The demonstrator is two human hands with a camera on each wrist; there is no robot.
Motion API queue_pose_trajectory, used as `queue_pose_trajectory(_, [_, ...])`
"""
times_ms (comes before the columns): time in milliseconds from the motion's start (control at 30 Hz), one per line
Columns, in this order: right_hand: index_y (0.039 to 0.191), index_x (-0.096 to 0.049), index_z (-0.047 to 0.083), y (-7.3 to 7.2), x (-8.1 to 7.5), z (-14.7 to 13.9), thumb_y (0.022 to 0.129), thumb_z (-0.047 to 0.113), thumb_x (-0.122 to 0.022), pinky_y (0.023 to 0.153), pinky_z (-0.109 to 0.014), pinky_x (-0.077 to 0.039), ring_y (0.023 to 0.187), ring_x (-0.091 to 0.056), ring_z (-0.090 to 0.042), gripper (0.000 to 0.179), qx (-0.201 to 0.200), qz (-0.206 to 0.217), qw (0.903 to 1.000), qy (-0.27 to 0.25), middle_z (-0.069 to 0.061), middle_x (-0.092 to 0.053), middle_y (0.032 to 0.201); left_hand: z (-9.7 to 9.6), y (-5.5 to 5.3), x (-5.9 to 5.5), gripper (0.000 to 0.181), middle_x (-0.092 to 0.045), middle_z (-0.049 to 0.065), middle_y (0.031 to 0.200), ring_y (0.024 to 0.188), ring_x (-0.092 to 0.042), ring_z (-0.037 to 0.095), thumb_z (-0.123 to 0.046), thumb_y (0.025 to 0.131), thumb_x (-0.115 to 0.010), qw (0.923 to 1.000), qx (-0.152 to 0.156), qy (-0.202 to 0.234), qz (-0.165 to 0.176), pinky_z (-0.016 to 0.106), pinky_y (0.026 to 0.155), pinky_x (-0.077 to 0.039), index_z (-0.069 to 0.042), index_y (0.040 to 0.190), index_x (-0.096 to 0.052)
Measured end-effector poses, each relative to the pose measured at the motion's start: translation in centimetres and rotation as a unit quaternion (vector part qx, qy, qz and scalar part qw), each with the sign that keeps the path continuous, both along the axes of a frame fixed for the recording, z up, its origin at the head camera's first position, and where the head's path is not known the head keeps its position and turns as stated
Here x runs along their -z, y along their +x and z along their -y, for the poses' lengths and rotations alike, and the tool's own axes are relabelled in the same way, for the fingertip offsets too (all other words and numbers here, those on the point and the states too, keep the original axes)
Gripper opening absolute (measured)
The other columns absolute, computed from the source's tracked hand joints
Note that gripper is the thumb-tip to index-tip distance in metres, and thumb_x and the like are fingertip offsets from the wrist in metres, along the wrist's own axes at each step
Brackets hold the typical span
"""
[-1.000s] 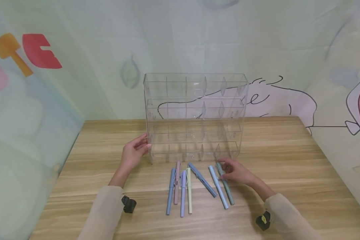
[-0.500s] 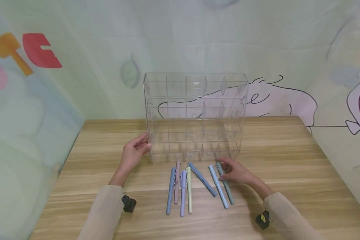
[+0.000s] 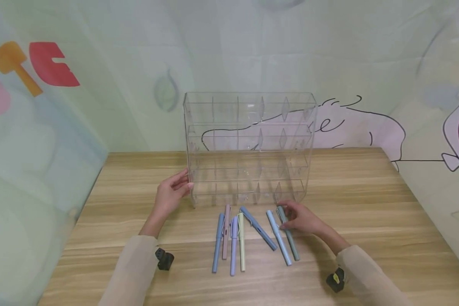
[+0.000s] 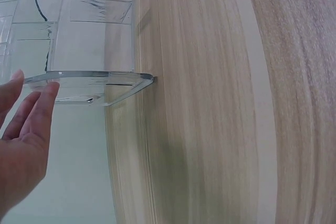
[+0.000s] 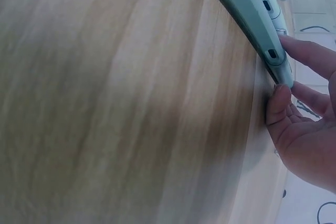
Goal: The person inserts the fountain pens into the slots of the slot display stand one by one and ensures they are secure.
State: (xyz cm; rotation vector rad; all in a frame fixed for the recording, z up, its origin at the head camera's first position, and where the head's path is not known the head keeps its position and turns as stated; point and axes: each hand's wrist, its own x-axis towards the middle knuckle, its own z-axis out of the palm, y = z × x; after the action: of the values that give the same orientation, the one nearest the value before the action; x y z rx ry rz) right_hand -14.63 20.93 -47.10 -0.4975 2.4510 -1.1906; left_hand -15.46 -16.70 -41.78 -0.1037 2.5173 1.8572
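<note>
A clear acrylic rack with several divided tiers stands upright on the wooden table. My left hand touches its left side panel low down, the thumb at the front edge and the fingers against the outer face; the left wrist view shows the fingertips on that panel. At the front right of the rack, my right hand pinches the clip end of a grey-green capped pen, which lies on the table. In the right wrist view, thumb and fingers meet around the pen's far end.
Beside the grey-green pen lies a light blue pen. Further left are a slanted blue pen, a pale green pen, a lavender pen, a mauve pen and another blue pen. A printed cloth hangs behind.
</note>
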Motion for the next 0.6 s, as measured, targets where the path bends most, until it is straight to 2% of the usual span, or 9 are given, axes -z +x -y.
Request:
queue_pose_trajectory(200, [0.124,-0.047,-0.004,0.24,-0.32,0.12,0.066,0.006,-0.079,0.066,-0.029,-0.048,0.077,-0.049,-0.019,0.067,-0.006,-0.006,1.0000,-0.002,-0.008,-0.053,0.089,-0.01,0.04,-0.02,0.048,-0.054,0.023,0.121,0.107,-0.056,0.031,-0.004,0.088,-0.059,1.0000,0.001,0.005,0.003,0.021,0.078,-0.054,-0.005,0.134,-0.043])
queue_pose_trajectory(600, [0.120,-0.047,-0.003,0.37,-0.12,-0.06,0.069,0.004,-0.077,0.063,-0.027,-0.048,0.075,-0.051,-0.018,0.059,-0.009,-0.009,0.9999,-0.010,-0.008,-0.054,0.089,0.05,-0.01,0.00,0.049,-0.054,0.023,0.120,0.106,-0.056,0.032,-0.002,0.088,-0.058,1.0000,0.008,0.001,-0.004,0.020,0.078,-0.054,-0.004,0.135,-0.042])
